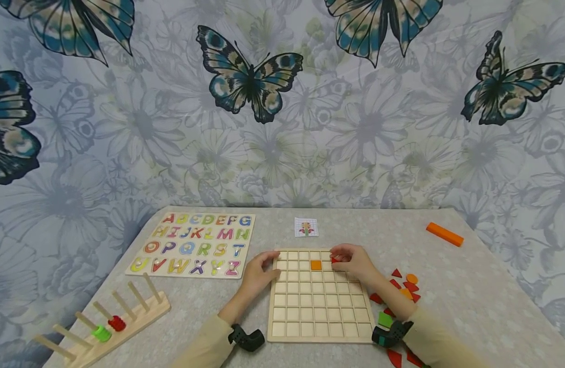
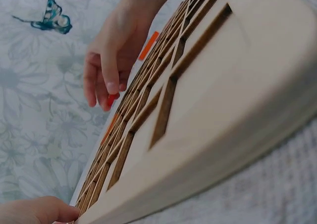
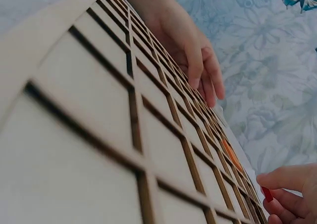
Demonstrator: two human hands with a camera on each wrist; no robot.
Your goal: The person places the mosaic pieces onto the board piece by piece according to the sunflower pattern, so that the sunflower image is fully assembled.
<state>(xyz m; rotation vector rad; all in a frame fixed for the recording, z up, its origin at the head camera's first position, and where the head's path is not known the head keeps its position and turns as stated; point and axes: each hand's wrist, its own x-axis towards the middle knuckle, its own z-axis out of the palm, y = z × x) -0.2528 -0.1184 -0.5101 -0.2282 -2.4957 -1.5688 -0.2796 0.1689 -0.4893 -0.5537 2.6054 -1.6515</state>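
Now right hand (image 1: 353, 261) pinching small red piece (image 1: 335, 260) betw. fingertips, hovering over top-right cells of wooden grid board (image 1: 319, 327). Left hand (image 1: 259, 273) lying relaxed, fingers resting on board's left edge, grasping nothing. Orange square (image 1: 316, 265) sitting in cell just left of red piece. Loose red/orange/green pieces (image 1: 404, 286) lying on desk (image 1: 471, 286) right of board.

Alphabet puzzle (image 1: 195, 244); peg rack (image 1: 108, 322); orange bar (image 1: 444, 234)

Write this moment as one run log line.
right hand: pinches red piece over grid board | left hand: rests on board edge | orange square: in cell
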